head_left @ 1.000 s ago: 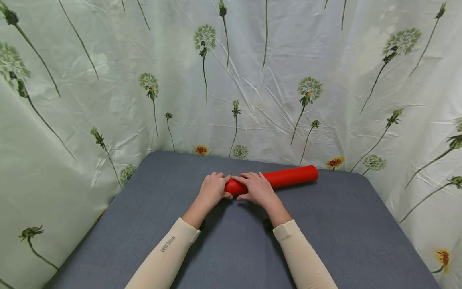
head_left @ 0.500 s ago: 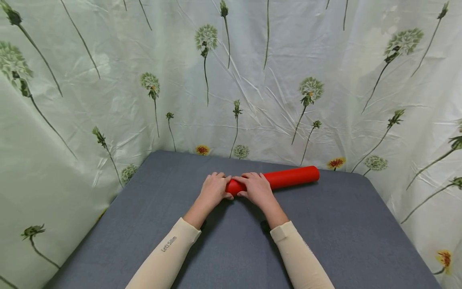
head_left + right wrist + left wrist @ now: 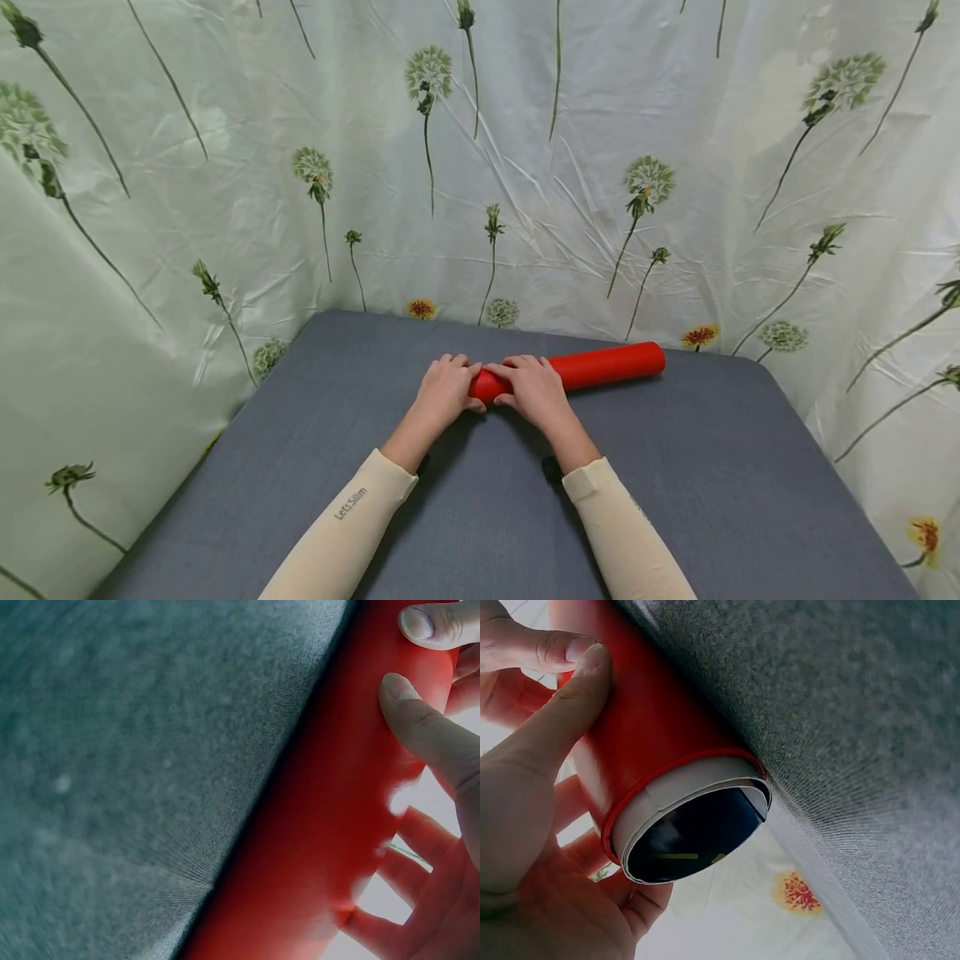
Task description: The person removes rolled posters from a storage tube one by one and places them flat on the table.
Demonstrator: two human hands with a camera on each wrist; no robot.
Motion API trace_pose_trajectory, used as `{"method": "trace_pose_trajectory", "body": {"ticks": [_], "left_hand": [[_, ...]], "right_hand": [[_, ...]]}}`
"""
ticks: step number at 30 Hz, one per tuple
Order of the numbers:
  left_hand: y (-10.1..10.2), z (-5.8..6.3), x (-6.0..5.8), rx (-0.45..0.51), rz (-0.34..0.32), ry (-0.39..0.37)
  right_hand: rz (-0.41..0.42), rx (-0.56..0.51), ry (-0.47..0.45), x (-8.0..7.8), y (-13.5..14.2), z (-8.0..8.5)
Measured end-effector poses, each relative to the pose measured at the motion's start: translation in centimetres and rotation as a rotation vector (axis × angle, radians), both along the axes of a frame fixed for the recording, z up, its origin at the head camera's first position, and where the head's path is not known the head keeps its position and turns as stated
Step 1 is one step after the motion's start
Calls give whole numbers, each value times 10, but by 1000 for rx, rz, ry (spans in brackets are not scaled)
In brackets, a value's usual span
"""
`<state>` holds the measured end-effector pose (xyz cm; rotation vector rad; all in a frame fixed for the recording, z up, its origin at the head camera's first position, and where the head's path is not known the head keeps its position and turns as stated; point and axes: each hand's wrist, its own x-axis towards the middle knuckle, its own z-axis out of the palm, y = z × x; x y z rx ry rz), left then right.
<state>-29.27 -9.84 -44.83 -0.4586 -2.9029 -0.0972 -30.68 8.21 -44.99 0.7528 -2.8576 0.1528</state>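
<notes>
A long red tube [image 3: 607, 367] lies on the grey table, slanting towards the back right. My left hand [image 3: 442, 392] grips its left end, with the thumb on the near side and the fingers round the far side. Close beside it, my right hand [image 3: 536, 390] holds the tube the same way, thumb near the left thumb. In the left wrist view the tube's end is open: a white inner rim [image 3: 634, 814] sticks out slightly past the red, and the inside is dark with small yellowish marks. The right wrist view shows the red side [image 3: 322, 787] under both thumbs.
The grey table [image 3: 480, 517] has its back edge just behind the tube. Pale cloth [image 3: 525, 183] printed with dandelions hangs behind it and along both sides.
Both hands keep their hold on the tube. The right forearm shifted slightly left; otherwise only a small drift of the head view shows.
</notes>
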Motion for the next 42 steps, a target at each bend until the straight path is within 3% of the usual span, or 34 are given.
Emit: {"method": "trace_pose_trajectory", "body": {"ticks": [7, 14, 19, 26, 42], "left_hand": [[-4, 4, 0, 14, 18, -19], [-15, 24, 2, 16, 116, -64], [-23, 32, 1, 21, 176, -145], [-26, 27, -3, 72, 166, -268], [-27, 15, -10, 107, 108, -288]], "right_hand": [[1, 0, 6, -1, 0, 1], [0, -13, -13, -1, 1, 2], [-12, -18, -12, 0, 3, 4], [-38, -20, -27, 1, 6, 5], [-101, 20, -44, 2, 6, 10]]}}
